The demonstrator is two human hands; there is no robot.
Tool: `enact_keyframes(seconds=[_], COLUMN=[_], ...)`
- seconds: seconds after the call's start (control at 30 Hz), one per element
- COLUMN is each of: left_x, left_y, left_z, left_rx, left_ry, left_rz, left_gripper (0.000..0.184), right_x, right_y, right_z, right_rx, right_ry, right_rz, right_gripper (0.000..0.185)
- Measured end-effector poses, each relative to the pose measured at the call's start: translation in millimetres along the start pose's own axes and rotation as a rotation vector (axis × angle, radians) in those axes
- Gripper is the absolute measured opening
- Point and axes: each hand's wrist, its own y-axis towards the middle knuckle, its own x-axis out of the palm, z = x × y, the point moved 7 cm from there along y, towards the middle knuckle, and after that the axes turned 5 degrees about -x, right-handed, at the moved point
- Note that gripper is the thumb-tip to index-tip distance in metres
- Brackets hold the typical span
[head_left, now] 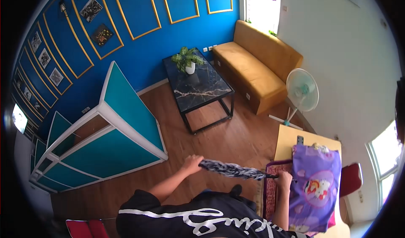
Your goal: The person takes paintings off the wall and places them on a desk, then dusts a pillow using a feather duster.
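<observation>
A black, grey and white patterned cloth, bunched or twisted into a long narrow strip, is stretched across in front of my body. My left hand is closed on its left end, over the wooden floor. Its darker, thinner right end is in my closed right hand, which is beside the table's left edge. What kind of cloth it is I cannot tell. Next to my right hand, a purple cartoon-printed cloth item lies on the light wooden table. A red patterned textile hangs at the table's left side, partly behind my right forearm.
Teal partition panels stand at the left. Ahead is a black marble-look table with a potted plant. A mustard sofa and a standing fan are at the right. Red chairs flank the area.
</observation>
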Motion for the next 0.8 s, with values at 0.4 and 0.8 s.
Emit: enact_keyframes(seconds=[0.4,0.8], left_x=[52.4,152.4], left_y=[162.2,343.2], left_z=[-130.1,-200.6], left_rx=[-0.4,-0.249], left_ry=[-0.393,-0.405], left_rz=[0.042,-0.473], left_gripper=[0.034,0.028], right_x=[126.5,73.1], right_y=[160.0,123.1], right_z=[27.9,20.1], right_rx=[0.504,2.071], right_ry=[0.918,2.165], right_rz=[-0.519,-0.165], right_gripper=[0.042,0.022])
